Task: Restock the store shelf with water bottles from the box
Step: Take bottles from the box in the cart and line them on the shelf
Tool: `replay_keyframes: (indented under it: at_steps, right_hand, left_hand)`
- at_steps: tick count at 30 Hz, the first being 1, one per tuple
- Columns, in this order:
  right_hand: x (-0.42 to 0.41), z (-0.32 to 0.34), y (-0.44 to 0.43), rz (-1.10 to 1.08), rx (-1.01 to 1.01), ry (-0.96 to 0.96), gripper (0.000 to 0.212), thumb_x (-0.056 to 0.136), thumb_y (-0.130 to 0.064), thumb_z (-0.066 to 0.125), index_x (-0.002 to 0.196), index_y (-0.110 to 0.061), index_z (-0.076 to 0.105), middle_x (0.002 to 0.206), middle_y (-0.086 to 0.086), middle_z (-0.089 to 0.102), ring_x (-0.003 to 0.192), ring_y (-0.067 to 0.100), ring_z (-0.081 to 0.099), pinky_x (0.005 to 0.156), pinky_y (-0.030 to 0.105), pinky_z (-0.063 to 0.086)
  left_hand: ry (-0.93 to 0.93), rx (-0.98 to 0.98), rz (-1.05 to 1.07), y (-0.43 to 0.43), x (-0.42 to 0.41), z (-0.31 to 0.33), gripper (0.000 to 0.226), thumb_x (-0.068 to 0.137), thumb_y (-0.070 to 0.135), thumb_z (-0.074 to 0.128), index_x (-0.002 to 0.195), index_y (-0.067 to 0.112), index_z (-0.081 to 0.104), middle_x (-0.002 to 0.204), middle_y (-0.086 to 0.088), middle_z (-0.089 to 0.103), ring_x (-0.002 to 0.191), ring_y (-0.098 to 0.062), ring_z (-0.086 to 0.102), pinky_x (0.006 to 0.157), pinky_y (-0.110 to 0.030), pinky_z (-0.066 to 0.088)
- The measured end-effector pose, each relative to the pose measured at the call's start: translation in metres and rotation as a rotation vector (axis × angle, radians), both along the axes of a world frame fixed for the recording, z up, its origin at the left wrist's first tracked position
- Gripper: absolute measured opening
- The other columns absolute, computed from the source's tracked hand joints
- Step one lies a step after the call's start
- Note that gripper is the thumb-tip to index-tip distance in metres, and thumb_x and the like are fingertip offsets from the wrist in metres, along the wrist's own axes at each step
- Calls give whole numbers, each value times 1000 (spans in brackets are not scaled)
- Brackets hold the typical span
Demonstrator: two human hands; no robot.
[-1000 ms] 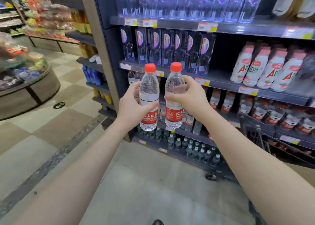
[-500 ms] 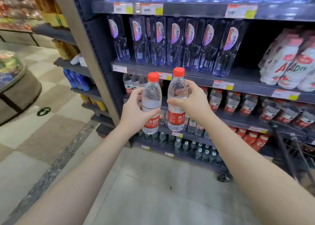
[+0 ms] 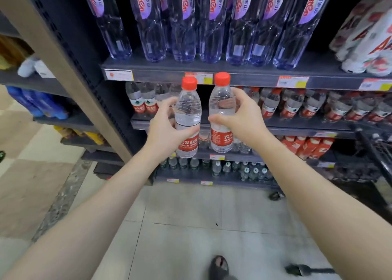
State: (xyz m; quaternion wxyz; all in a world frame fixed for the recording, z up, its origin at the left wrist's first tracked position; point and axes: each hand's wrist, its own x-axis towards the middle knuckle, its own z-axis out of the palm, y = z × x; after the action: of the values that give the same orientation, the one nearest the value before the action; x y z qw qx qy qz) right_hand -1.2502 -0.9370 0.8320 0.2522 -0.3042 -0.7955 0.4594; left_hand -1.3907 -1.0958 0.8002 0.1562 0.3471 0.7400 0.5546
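Two bottles upright | left hand grips left bottle | right hand grips right bottle | seemingly apart

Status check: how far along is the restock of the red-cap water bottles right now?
Done: the shelf already carries matching red-label bottles, a few at its left end and a fuller row at right. In hand: the left hand grips one bottle, the right hand another, both upright before the dark gap. Left: setting both in. The box is out of view.
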Motion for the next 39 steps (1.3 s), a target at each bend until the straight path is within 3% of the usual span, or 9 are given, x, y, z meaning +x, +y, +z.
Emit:
replay_keyframes:
  at_steps: [4,11,15,20,22,26,32,36,39]
  right_hand:
    - [-25,-45,15,-8,-33,21,67,67,-29,92,127,-34,62,108,-15,73,101,4,69,93,40,58]
    - [-68,-129,52,-8,34,92,55,72,-26,91,120,-31,65,105,-14,74,96,2,70,88,34,59]
    - [-89,-194,73,-28,97,231,48,73,-22,91,115,-24,68,100,-8,76,85,1,72,74,19,59]
    - [-103,-236,93,29,176,266,48,69,-23,93,111,-24,71,99,-8,78,86,5,75,76,26,61]
    - [-103,-243,97,55,199,275,45,69,-22,93,109,-24,72,97,-8,78,85,5,75,74,26,60]
    - [-103,-245,103,68,175,302,40,69,-20,93,104,-20,74,91,-7,78,78,4,75,67,22,57]
    - [-122,-223,123,77,102,350,40,70,-18,93,104,-12,74,94,-1,79,86,15,77,78,35,61]
    - [-150,-210,134,89,84,273,37,69,-14,92,101,-7,76,88,4,80,79,17,78,66,29,59]
    - [-178,-209,144,87,66,215,44,65,-14,95,103,-4,74,90,9,79,80,22,78,62,29,60]
  left_hand:
    - [-9,1,-38,15,-23,-43,75,74,20,94,136,31,53,125,14,70,111,-3,71,97,-38,60]
    - [-22,49,-15,49,-74,-132,75,76,8,92,138,28,54,123,10,72,102,1,73,81,-15,57]
    - [57,169,1,67,-103,-200,74,75,12,93,135,30,55,121,9,72,100,-4,74,83,-21,61]
    - [135,248,7,87,-126,-256,91,62,33,99,141,32,54,126,3,73,106,-16,75,95,-42,61]
    - [137,283,5,90,-130,-264,93,59,38,99,140,34,55,124,1,74,106,-18,76,95,-45,60]
    - [96,338,-31,92,-129,-269,71,74,15,94,133,31,58,114,2,78,99,-14,78,92,-44,62]
    - [90,320,-91,100,-136,-248,92,66,26,96,147,27,51,123,1,74,96,-15,78,84,-44,65]
    - [51,339,-133,100,-143,-240,94,65,25,92,149,26,49,123,-1,74,97,-15,78,72,-29,63]
    - [55,352,-145,97,-148,-239,83,68,19,91,142,28,54,113,6,78,96,-14,78,74,-28,61]
